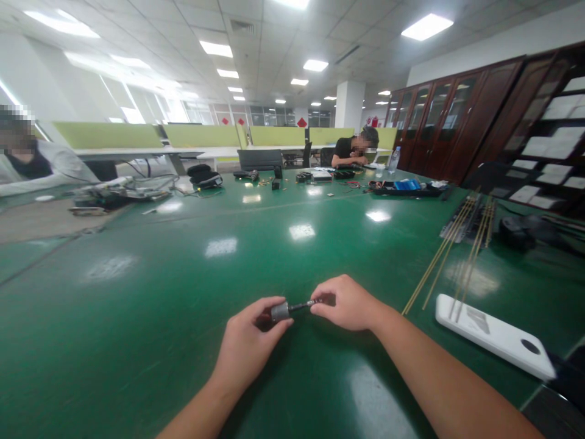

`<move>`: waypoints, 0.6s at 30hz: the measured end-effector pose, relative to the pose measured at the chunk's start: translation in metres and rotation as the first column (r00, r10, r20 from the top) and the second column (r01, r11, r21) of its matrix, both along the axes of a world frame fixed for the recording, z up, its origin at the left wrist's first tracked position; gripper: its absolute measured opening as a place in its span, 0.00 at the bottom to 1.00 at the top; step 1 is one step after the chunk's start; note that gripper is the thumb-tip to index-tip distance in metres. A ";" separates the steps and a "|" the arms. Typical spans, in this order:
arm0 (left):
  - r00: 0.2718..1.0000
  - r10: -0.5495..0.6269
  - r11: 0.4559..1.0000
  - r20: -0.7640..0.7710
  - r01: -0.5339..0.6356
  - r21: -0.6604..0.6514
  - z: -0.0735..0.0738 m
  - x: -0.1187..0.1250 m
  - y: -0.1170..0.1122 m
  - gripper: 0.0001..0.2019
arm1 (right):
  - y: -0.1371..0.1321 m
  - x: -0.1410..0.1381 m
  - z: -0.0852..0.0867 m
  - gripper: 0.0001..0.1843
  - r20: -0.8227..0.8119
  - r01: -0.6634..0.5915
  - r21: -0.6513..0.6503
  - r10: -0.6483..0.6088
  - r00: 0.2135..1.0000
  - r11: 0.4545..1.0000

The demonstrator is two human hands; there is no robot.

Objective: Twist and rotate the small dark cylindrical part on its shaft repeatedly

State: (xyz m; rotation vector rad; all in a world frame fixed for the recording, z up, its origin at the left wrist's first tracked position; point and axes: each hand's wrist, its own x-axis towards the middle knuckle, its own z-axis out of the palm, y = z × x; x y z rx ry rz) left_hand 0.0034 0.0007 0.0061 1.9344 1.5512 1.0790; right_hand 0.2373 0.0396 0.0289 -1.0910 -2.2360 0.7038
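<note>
Between my hands, a little above the green table (183, 341), is a short grey metal cylinder (280, 312) with a thin dark shaft (299, 306) running out of its right end. My left hand (249, 338) is closed around the cylinder, thumb below and fingers above. At the other end, my right hand (346, 305) pinches the silvery tip of the shaft between thumb and fingertips. The piece lies almost level, its right end slightly higher. Its exact kind is too small to make out.
To the right lie a white oblong case (496, 335) and several thin brass-coloured rods (441, 256). Electronic parts (123, 192), a black pouch (204, 177), a tray with blue items (406, 186) and a bottle (393, 160) stand farther back. Two people sit across the table.
</note>
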 end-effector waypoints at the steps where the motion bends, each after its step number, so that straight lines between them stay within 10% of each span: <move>1: 1.000 0.001 1.000 -0.002 -0.001 -0.004 0.000 0.000 0.000 0.15 | 0.000 0.001 0.001 0.08 0.005 0.000 -0.001 0.000 1.000 1.000; 9: 0.993 0.091 0.991 -0.075 -0.083 0.100 0.006 -0.006 0.003 0.17 | 0.011 0.014 -0.002 0.08 -0.042 0.080 -0.009 -0.080 0.996 0.997; 18: 0.938 0.209 0.966 0.275 -0.155 -0.207 0.027 -0.023 0.002 0.32 | 0.022 0.019 -0.011 0.12 -0.056 0.129 -0.035 -0.130 0.990 0.991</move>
